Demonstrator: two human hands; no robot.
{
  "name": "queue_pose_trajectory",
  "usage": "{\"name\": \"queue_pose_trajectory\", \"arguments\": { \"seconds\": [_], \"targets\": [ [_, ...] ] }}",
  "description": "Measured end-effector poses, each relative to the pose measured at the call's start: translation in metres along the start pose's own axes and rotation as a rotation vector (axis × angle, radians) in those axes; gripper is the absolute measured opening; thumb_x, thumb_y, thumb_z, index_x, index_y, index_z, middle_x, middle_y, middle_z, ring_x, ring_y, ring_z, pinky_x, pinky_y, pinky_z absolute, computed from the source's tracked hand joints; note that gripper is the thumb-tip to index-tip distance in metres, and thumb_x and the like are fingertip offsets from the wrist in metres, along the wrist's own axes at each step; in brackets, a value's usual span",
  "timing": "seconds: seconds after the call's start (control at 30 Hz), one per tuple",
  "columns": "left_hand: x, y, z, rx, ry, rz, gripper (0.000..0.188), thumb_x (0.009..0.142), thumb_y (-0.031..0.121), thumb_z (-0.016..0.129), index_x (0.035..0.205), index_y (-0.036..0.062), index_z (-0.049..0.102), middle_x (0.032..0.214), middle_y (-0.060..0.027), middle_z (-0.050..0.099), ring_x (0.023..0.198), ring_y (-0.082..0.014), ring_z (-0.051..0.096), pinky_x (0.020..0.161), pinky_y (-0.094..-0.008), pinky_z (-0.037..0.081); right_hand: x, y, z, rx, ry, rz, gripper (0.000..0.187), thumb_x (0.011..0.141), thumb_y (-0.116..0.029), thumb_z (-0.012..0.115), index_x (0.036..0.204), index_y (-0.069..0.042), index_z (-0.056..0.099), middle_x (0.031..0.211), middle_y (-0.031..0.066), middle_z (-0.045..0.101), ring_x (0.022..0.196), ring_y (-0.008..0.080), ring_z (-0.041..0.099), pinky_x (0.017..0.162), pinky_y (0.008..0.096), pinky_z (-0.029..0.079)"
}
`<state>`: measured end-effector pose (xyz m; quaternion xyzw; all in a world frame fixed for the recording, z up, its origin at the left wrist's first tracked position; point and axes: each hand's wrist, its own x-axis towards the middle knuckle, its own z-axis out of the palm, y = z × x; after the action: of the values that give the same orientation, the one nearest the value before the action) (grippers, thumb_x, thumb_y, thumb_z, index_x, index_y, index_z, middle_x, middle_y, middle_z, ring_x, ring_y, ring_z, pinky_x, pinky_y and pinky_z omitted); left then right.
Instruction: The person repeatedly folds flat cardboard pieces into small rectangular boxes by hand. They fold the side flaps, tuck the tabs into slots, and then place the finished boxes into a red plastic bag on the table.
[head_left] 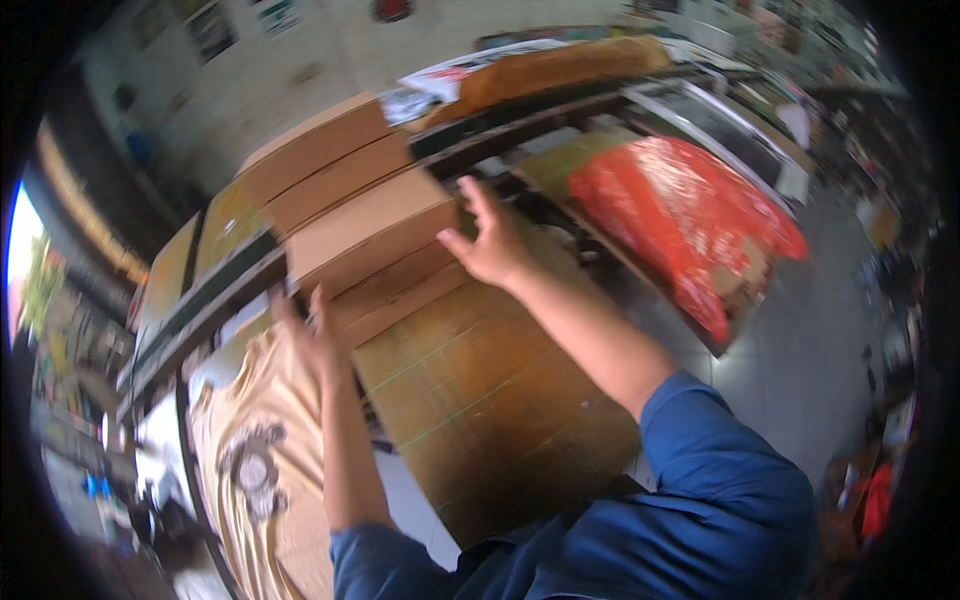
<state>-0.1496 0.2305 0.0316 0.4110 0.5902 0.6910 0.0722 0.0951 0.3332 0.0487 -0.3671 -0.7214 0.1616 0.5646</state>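
Note:
Several brown cardboard boxes stand in a row at the far end of a worn board. The nearest cardboard box [370, 225] lies between my two hands. By its right end, my right hand [490, 240] is raised with thumb and fingers spread, holding nothing. My left hand [315, 335] is at the near left corner, fingers stretched and blurred; whether it touches the cardboard I cannot tell. More boxes [320, 160] sit directly behind, and the edges of others show below the nearest one. The brown-green board [480, 370] reaches from the boxes toward me.
On the left, a beige printed T-shirt [265, 450] is spread on a neighbouring board. At the right, a red plastic bag [680, 210] covers another board. Dark rails [220, 320] run across behind. A brown wrapped bundle [560, 75] and a metal-edged frame [710, 130] lie further back.

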Motion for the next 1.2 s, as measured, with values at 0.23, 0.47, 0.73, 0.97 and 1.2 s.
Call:
{"name": "queue_pose_trajectory", "arguments": {
  "seconds": [0.23, 0.47, 0.73, 0.97, 1.2],
  "targets": [
    [-0.119, 0.065, 0.021, 0.098, -0.223, 0.365, 0.059, 0.09, 0.007, 0.06, 0.141, -0.0035, 0.03, 0.142, -0.0194, 0.037, 0.13, -0.0311, 0.039, 0.109, -0.0411, 0.028, -0.073, -0.049, -0.169, 0.222, 0.044, 0.005, 0.075, 0.081, -0.01, 0.072, 0.143, -0.004, 0.03, 0.136, 0.0177, 0.047, 0.119, 0.0252, 0.053, 0.097, 0.0386, 0.045],
    [-0.236, 0.146, 0.14, -0.068, -0.625, 0.406, 0.054, 0.083, 0.01, 0.068, 0.13, -0.0047, 0.045, 0.131, -0.02, 0.05, 0.124, -0.0327, 0.046, 0.106, -0.0422, 0.033, -0.144, 0.006, -0.363, 0.154, 0.385, 0.035, 0.053, 0.085, 0.002, 0.064, 0.133, 0.002, 0.042, 0.117, 0.0155, 0.059, 0.104, 0.0185, 0.059, 0.091, 0.0327, 0.049],
    [-0.346, 0.197, 0.257, 0.007, -1.11, 0.733, 0.043, 0.074, 0.01, 0.072, 0.114, 0.0014, 0.059, 0.119, -0.0191, 0.058, 0.111, -0.0357, 0.054, 0.098, -0.0458, 0.039, -0.186, 0.1, -0.457, -0.585, -0.065, 0.017, 0.043, 0.079, -0.004, 0.066, 0.121, -0.007, 0.056, 0.128, 0.0072, 0.055, 0.116, 0.0281, 0.053, 0.096, 0.0418, 0.042],
    [-0.37, 0.193, 0.283, 0.326, -0.97, 0.736, 0.039, 0.076, 0.016, 0.07, 0.111, 0.0015, 0.059, 0.117, -0.0174, 0.059, 0.108, -0.0345, 0.054, 0.094, -0.0461, 0.04, -0.196, 0.121, -0.466, -0.79, -0.219, 0.048, 0.05, 0.074, -0.007, 0.066, 0.122, -0.014, 0.056, 0.137, 0.0016, 0.048, 0.118, 0.0234, 0.048, 0.102, 0.0518, 0.027],
    [-0.364, 0.202, 0.286, 0.459, -0.836, 0.646, 0.042, 0.08, 0.017, 0.069, 0.117, 0.0006, 0.058, 0.122, -0.0202, 0.057, 0.114, -0.0372, 0.053, 0.097, -0.0434, 0.042, -0.167, 0.134, -0.464, -0.722, -0.393, -0.002, 0.052, 0.073, -0.001, 0.06, 0.124, -0.01, 0.055, 0.14, 0.0031, 0.047, 0.128, 0.0212, 0.044, 0.108, 0.056, 0.02]
  ]
}}
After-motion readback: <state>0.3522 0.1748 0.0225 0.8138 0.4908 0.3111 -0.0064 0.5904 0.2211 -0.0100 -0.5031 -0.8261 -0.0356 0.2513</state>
